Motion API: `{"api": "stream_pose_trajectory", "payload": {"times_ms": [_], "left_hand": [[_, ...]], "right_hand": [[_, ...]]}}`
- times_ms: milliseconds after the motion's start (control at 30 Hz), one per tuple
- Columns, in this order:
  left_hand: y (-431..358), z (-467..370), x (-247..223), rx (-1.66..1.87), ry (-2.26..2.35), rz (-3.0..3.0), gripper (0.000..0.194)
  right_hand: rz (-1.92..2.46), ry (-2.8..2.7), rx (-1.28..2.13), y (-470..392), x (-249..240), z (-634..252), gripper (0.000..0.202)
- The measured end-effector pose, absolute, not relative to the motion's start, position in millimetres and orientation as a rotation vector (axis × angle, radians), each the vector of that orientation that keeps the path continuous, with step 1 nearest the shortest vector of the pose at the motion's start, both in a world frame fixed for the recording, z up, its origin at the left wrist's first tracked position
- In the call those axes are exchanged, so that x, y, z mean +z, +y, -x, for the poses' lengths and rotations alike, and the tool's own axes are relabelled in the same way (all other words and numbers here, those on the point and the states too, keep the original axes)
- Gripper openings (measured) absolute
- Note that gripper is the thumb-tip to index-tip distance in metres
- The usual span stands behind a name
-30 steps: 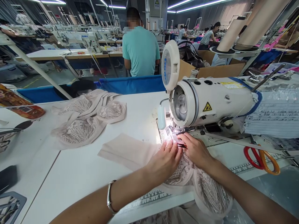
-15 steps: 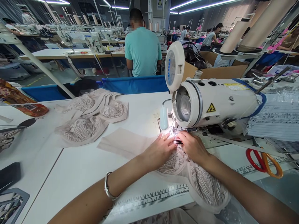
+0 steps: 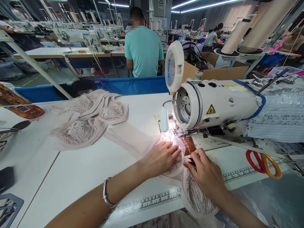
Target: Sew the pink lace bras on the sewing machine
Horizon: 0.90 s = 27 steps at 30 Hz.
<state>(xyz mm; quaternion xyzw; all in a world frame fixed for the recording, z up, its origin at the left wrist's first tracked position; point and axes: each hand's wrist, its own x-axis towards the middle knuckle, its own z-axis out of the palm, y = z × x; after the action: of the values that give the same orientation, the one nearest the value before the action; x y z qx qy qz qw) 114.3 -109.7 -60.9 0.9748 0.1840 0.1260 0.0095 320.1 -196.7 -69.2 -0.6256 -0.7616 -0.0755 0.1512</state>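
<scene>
A pale pink lace garment point(image 3: 198, 193) runs from beneath the needle area of the white sewing machine point(image 3: 220, 103) down over the table's front edge. My left hand point(image 3: 163, 157) presses on the lace just in front of the lit needle, its fingers bent together on the fabric. To its right, my right hand point(image 3: 205, 172) pinches the garment's edge, with small dark-tipped snips point(image 3: 191, 161) between its fingers. A flat strip of sheer fabric point(image 3: 130, 139) extends left from the needle. The exact grip under the left fingers is hidden.
More lace pieces point(image 3: 83, 126) lie piled at the left. Red- and orange-handled scissors point(image 3: 263, 163) rest right of my hands. A ruler strip point(image 3: 152, 202) lines the front edge. Thread cones point(image 3: 237, 36) stand back right; a person point(image 3: 143, 50) sits ahead, facing away.
My right hand has drawn back from the needle toward the front right, with the snips. My left hand has shifted slightly down. The machine's front wheel part has turned.
</scene>
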Motion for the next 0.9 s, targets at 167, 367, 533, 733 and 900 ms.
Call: {"api": "stream_pose_trajectory", "payload": {"times_ms": [167, 367, 533, 733, 900], "left_hand": [[-106.4, -114.1, -63.5, 0.458, 0.578, -3.001, 0.023], [-101.9, -116.5, -67.0, 0.519, 0.553, -3.013, 0.032], [-102.6, -115.3, -61.9, 0.555, 0.543, -2.99, 0.036], [-102.8, -114.2, -61.3, 0.52, 0.602, -3.013, 0.031], [-101.6, -110.7, -62.4, 0.485, 0.674, -3.038, 0.035]], "right_hand": [[1.595, -2.296, -0.254, -188.4, -76.0, -332.2, 0.032], [1.621, -2.5, 0.024, -155.1, -54.1, -348.5, 0.053], [1.765, -2.61, 0.15, -141.0, -42.3, -343.5, 0.069], [1.799, -2.632, 0.152, -129.2, -39.4, -339.2, 0.073], [1.718, -2.622, 0.146, -124.1, -41.0, -342.5, 0.061]]}}
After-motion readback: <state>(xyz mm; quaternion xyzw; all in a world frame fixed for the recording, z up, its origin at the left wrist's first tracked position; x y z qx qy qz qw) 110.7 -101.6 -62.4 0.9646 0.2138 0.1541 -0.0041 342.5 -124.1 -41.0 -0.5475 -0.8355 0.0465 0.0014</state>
